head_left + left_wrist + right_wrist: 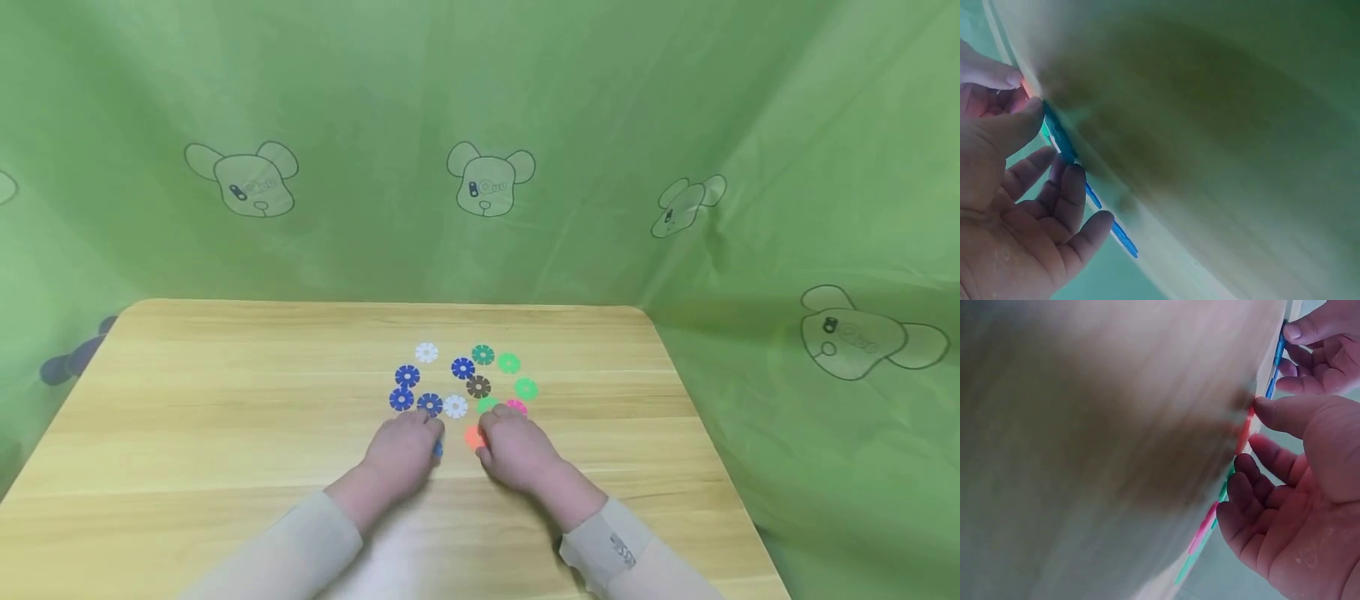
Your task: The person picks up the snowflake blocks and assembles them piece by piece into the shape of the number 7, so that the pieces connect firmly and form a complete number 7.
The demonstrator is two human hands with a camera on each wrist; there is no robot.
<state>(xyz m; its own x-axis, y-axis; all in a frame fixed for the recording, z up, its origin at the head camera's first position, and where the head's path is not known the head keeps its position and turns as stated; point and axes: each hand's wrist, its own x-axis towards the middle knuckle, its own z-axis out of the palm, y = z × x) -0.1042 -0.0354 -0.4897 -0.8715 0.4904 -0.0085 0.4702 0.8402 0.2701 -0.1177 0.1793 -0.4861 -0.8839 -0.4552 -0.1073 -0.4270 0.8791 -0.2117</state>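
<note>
At lower centre of the frame, the left hand (pixel 403 450) is pinching a light-blue disc (pixel 438 449), the right hand (pixel 519 447) an orange disc (pixel 473 437), rim-held presumably for steadiness. Other discs (pixel 478 387) are lying mid-frame.

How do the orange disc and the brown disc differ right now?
Handling: the orange disc is between the thumb and fingers of the right hand; no hand touches the brown disc.
View: in the head view the hand partly hides the orange disc, while the brown disc's slots show.
Place: the brown disc lies farther out on the table than the orange disc.
Shared: both are small discs.
</note>
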